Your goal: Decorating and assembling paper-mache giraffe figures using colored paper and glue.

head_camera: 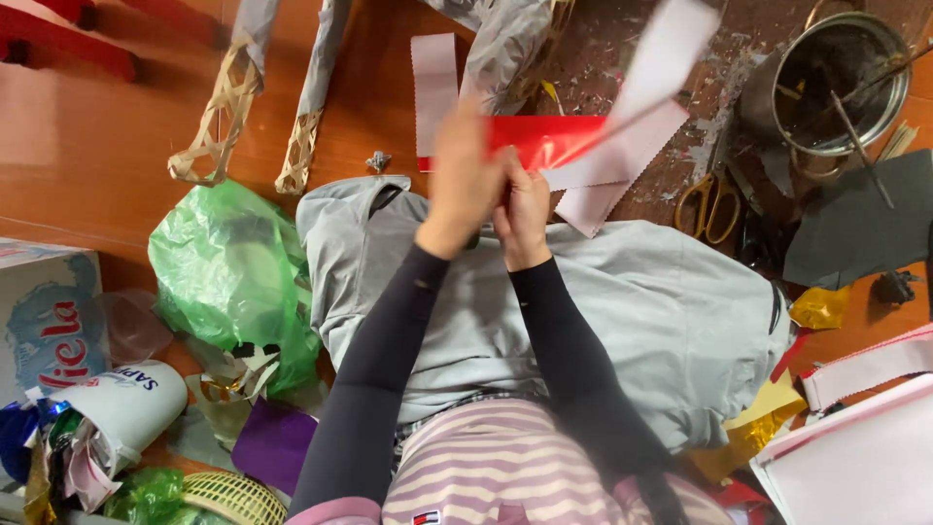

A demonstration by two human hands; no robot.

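far left: a cardboard box (44, 316) with blue print stands at the frame edge, and below it a white plastic tub (121, 403) lies on its side, stuffed with foil and paper scraps. beside these sits a crumpled green plastic bag (228, 272), with a purple sheet (272, 442) and a woven basket rim (233, 496) lower down. above the bag, two grey-wrapped poles with bamboo lattice ends (219, 117) lie on the wooden floor (97, 146).

centre: the person sits with a grey cloth (661, 321) spread over the lap, both arms in dark sleeves. the left hand (465, 180) is raised and motion-blurred; its fingers appear curled closed about the near end of a red glossy paper strip (544, 141), though the exact grip cannot be told. the right hand (525, 214) is just beside it, touching it, fingers pinched on the same end of the strip. the strip runs rightward from the hands, above the cloth's far edge. a white paper strip with pinked edges (661, 58), blurred, rises from the red strip toward the upper right; another pale piece (434, 83) stands behind the left hand.

right: yellow-handled scissors (709, 204) lie on the paint-spattered floor, near a metal pot (841, 83) holding sticks. a dark grey sheet (860, 228) lies below the pot; gold foil (753, 428) and a white board (860, 467) occupy the lower right corner.
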